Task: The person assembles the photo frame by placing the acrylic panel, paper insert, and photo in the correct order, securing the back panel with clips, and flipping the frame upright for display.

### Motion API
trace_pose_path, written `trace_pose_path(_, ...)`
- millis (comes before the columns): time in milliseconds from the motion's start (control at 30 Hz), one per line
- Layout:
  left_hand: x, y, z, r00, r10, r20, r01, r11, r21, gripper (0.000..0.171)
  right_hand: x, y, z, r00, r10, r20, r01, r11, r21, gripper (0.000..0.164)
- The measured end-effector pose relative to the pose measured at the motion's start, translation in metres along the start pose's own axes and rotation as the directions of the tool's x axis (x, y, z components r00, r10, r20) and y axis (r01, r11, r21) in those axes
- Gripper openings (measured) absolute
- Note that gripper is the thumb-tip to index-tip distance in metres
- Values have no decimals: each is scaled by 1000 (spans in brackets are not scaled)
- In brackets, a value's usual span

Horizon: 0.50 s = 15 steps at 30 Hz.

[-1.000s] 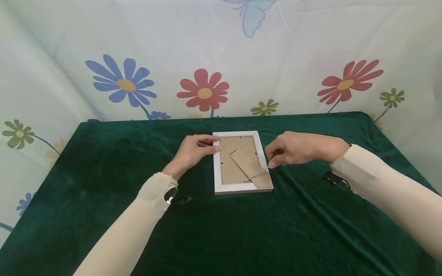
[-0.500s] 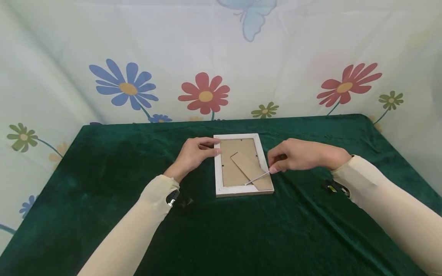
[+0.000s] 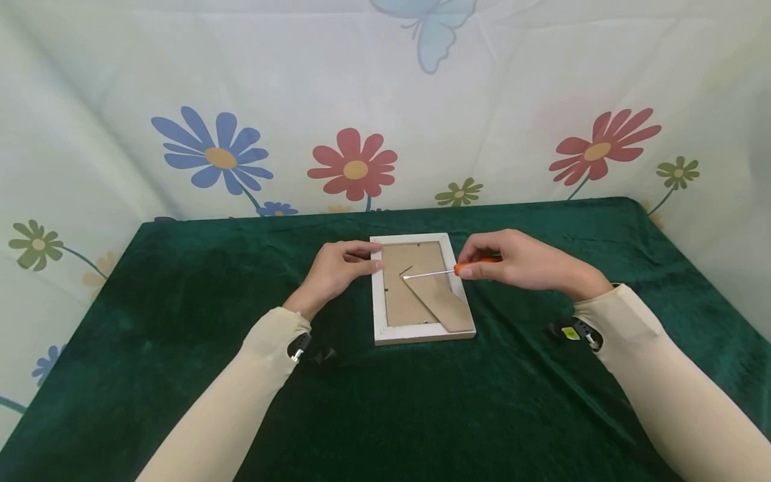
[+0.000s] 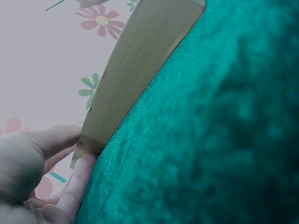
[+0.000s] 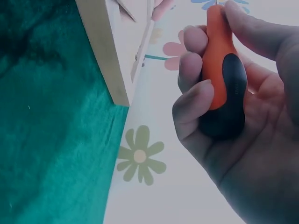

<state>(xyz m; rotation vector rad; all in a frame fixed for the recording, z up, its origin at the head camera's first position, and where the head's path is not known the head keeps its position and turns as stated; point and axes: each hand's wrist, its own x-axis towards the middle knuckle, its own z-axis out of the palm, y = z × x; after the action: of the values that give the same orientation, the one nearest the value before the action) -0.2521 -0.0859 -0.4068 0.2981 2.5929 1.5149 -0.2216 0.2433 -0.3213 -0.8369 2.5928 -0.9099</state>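
A white picture frame point(image 3: 379, 308) lies face down, its brown backing board point(image 3: 397, 308) and slanted stand leg point(image 3: 444, 302) uppermost. Small dark tabs show along the inner rim. My left hand point(image 3: 337, 270) holds the frame's left side near the far corner; in the left wrist view its fingertips point(image 4: 84, 163) touch the end of the wooden side. My right hand point(image 3: 512, 261) grips a screwdriver by its orange and black handle point(image 5: 219, 70). The screwdriver's thin shaft point(image 3: 430, 273) reaches left across the backing, its tip close over the upper end of the stand leg.
Dark green velvet cloth point(image 3: 385, 415) covers the table under the frame. Behind it hangs a white curtain point(image 3: 289, 80) printed with flowers. A dark strap point(image 3: 587, 333) sits at the right cuff, another strap point(image 3: 298, 345) at the left.
The screwdriver tip has moved from the frame's near edge up to the top of the stand leg, and its orange handle now shows in the head view. My left hand has stayed put.
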Motion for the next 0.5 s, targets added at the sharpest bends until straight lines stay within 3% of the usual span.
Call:
trace_pose_path(300,1,-2,-1,1000,16,0,-16,1000,5,41,9,5,7,996,-5,-92,3,1000,-27,23)
trace_pose_path(500,0,0,-1,1000,3,-3,-3,1000,0,42,13,3,3,988,45,-151,-46,999,-6,31)
